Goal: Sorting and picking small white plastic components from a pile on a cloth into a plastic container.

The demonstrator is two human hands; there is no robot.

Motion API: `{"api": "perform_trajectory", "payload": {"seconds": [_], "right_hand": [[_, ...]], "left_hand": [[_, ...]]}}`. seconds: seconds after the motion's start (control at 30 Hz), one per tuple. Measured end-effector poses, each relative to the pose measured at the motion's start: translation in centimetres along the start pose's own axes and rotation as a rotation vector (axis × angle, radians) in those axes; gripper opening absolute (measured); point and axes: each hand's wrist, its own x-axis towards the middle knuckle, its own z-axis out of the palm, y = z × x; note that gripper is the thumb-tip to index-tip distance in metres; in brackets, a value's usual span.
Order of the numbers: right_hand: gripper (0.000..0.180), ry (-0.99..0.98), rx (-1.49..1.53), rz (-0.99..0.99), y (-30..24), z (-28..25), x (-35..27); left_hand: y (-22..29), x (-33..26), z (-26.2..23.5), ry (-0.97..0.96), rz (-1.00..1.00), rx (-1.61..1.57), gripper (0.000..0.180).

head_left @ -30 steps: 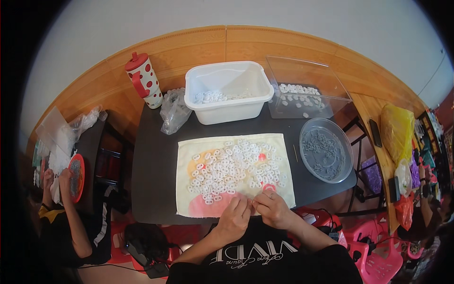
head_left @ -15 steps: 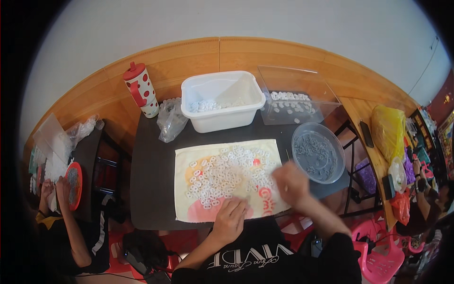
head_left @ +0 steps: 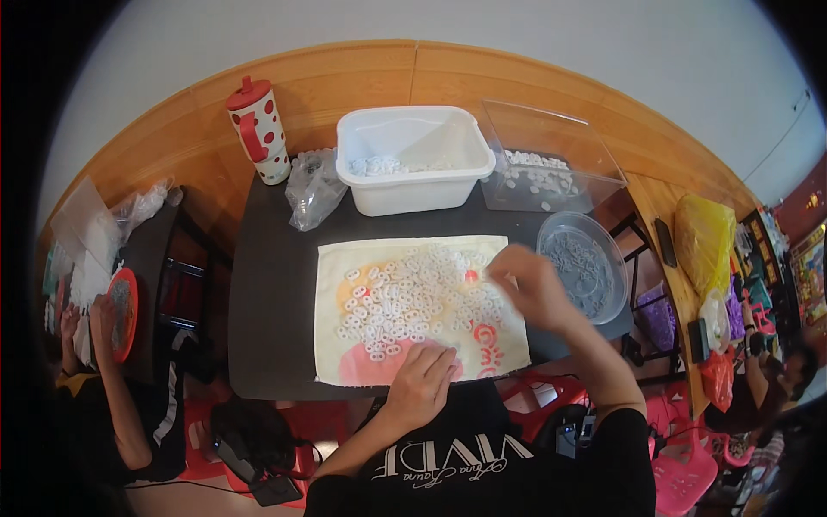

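left hand (head_left: 422, 383) rests curled on the cloth's (head_left: 345, 362) near edge among white rings (head_left: 405, 297); right hand (head_left: 525, 284), blurred, grip unclear, hovers over the cloth's far right corner.

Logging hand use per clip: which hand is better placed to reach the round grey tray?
Right. The right hand is raised over the cloth's right edge, close beside the round grey tray. The left hand rests on the cloth's near edge, farther away.
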Motion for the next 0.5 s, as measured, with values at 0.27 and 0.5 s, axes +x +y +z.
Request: {"api": "perform_trajectory", "payload": {"seconds": [0.27,0.5], "right_hand": [[0.015,-0.168,-0.154,-0.008,-0.5,6.0,-0.9],[0.014,-0.095,0.089,0.041,-3.0,6.5,-3.3]], "left_hand": [[0.2,0.1,0.1,-0.016,-0.012,-0.009,0.026],[0.4,0.0,0.0,0.157,-0.098,-0.049,0.019]]}}
